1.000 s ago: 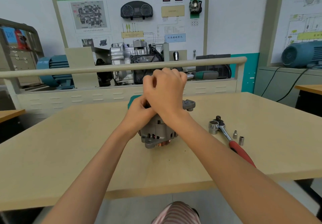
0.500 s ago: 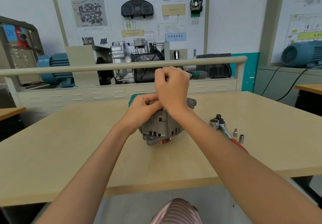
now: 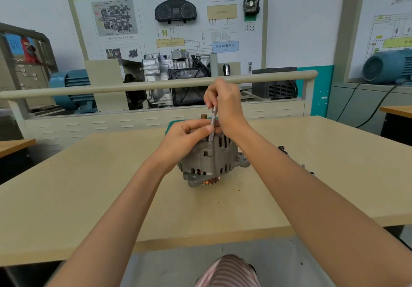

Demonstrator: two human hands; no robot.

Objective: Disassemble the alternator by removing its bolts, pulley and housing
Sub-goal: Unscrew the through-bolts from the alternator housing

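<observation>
Right hand (image 3: pixel 225 106) pinches a long bolt (image 3: pixel 212 123) half-drawn from the alternator (image 3: pixel 210 164) mid-counter, left hand (image 3: pixel 187 137) gripping the housing; tilt it and the bolt could bind.

Alternator (image 3: pixel 209 164) on tan table (image 3: pixel 89 197)
</observation>
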